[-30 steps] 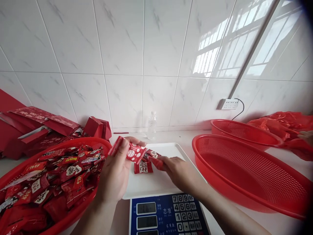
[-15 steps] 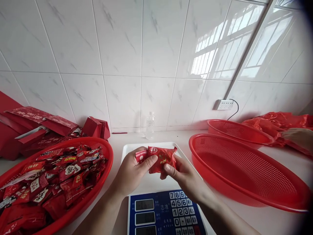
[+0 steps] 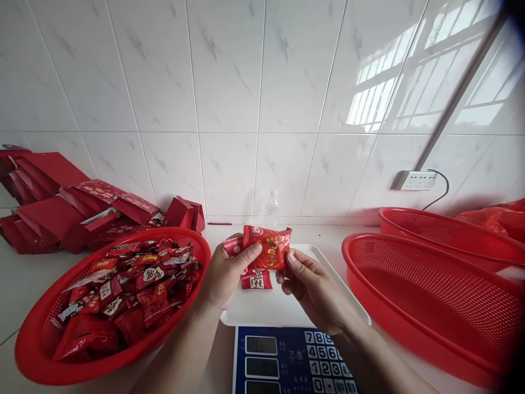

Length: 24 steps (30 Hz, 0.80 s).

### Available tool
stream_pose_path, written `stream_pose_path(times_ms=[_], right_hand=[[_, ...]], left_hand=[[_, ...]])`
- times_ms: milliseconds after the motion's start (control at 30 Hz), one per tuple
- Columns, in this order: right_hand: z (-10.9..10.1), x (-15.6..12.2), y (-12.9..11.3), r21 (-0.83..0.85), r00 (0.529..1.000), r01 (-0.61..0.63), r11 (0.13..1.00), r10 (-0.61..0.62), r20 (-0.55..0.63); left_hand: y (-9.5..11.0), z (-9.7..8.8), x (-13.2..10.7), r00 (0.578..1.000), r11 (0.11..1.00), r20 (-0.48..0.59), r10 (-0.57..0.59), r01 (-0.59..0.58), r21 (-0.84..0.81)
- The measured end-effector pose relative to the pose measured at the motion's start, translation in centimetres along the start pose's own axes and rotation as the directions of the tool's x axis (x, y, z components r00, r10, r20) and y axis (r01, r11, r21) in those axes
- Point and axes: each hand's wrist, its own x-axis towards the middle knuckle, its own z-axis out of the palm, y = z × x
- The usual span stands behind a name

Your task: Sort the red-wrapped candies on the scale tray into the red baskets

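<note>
Both my hands hold up a red snack packet (image 3: 268, 247) above the white tray (image 3: 283, 309) of a blue digital scale (image 3: 293, 361). My left hand (image 3: 225, 273) pinches the packet's left edge with thumb on front, and also clasps a second small red packet (image 3: 233, 246) behind it. My right hand (image 3: 311, 287) grips the packet's lower right corner. One small red packet (image 3: 256, 279) lies on the tray under my hands.
A red mesh basket (image 3: 45, 350) full of red packets sits at left. An empty red mesh basket (image 3: 430, 306) sits at right, another (image 3: 451, 232) behind it. Red boxes (image 3: 61, 210) lie at back left. A clear bottle (image 3: 270, 208) and a wall socket (image 3: 414, 179) are behind.
My hands gathered packets off the tray and brought them together, lifting one large packet between them. The view has shifted left; another person's hand at the right edge is out of sight now.
</note>
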Motion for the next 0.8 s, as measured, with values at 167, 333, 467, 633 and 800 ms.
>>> stream_pose_path(times_ms=[167,333,467,633,800], right_hand=[[-0.3,-0.4,-0.1,0.009,0.999,0.033,0.999,-0.033,-0.011],[-0.4,-1.5,-0.4,-0.026,0.996,0.090,0.996,-0.090,-0.004],[-1.0,-2.0,-0.4,-0.067,0.991,0.119,0.991,-0.114,0.076],[-2.8,-2.5,0.4,0.065,0.997,-0.080,0.995,0.080,0.005],[-4.6,-3.1,1.1,0.201,0.970,-0.091,0.975,0.133,-0.206]], left_hand=[[0.2,0.3,-0.6,0.997,0.987,0.032,0.073,-0.076,0.140],[0.6,1.0,-1.6,0.997,0.985,0.053,0.053,-0.061,0.160],[1.0,1.6,-1.8,0.992,0.967,0.079,0.099,-0.114,0.226],[0.2,0.9,-0.8,0.998,0.929,0.027,0.048,-0.055,0.366],[-0.6,0.2,0.1,0.995,0.953,-0.081,0.062,-0.035,0.301]])
